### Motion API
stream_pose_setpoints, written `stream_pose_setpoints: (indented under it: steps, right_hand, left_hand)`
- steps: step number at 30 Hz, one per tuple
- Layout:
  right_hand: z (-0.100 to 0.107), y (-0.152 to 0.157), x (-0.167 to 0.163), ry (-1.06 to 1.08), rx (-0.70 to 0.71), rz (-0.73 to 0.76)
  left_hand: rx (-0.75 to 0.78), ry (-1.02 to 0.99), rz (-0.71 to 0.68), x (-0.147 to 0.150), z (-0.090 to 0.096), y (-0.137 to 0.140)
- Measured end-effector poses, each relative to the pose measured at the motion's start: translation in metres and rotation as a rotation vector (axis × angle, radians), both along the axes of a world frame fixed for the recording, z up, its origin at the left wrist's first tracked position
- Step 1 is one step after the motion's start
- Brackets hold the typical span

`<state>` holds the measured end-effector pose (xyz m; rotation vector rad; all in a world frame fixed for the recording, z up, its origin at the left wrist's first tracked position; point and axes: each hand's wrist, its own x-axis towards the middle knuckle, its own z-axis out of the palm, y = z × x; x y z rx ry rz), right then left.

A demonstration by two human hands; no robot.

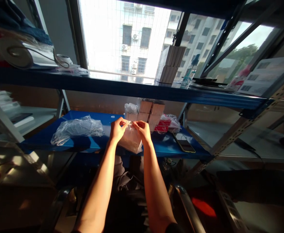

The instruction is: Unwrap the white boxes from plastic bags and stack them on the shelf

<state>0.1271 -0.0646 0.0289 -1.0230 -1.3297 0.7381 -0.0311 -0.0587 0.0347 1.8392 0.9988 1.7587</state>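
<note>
A clear plastic bag [131,139] with a pale, box-like block inside rests at the front edge of the blue shelf [108,124]. My left hand [118,129] pinches the bag's top at its left side. At the right of the same top edge, my right hand [143,129] also has its fingers closed on the plastic. The two hands are close together, with a bit of crumpled film between the fingertips. Just behind them stands a stack of small pale boxes [145,111].
Crumpled clear plastic bags [80,127] lie on the left of the shelf. Right of the boxes are a red packet [163,126] in plastic and a phone [185,144]. An upper blue shelf [122,90] crosses above, bearing more boxes [169,64].
</note>
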Motion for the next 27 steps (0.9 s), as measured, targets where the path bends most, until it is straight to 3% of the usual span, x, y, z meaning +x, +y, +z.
stream_pose_setpoints:
  steps: [5,8,12,18,23,27]
  right_hand:
    - [-0.019,0.005,0.011,-0.157,-0.006,-0.248]
    - [-0.037,-0.002,0.016,-0.127,-0.077,-0.266]
    - [-0.053,-0.005,0.012,0.02,-0.146,-0.254]
    - [-0.055,-0.003,0.0,0.141,-0.196,-0.27]
    - [-0.05,-0.018,-0.005,0.093,0.025,-0.181]
    - [-0.038,-0.02,-0.012,0.028,0.098,-0.136]
  left_hand:
    - [-0.032,0.053,0.224,-0.013,-0.026,-0.008]
    - [-0.097,0.054,0.323,-0.017,-0.046,-0.017]
    - [-0.178,-0.039,0.318,-0.016,-0.061,-0.026]
    - [-0.221,-0.05,0.377,-0.013,-0.058,-0.029]
    - [-0.107,0.021,0.384,-0.017,-0.048,-0.042]
    - [-0.017,0.019,0.315,-0.018,-0.036,-0.052]
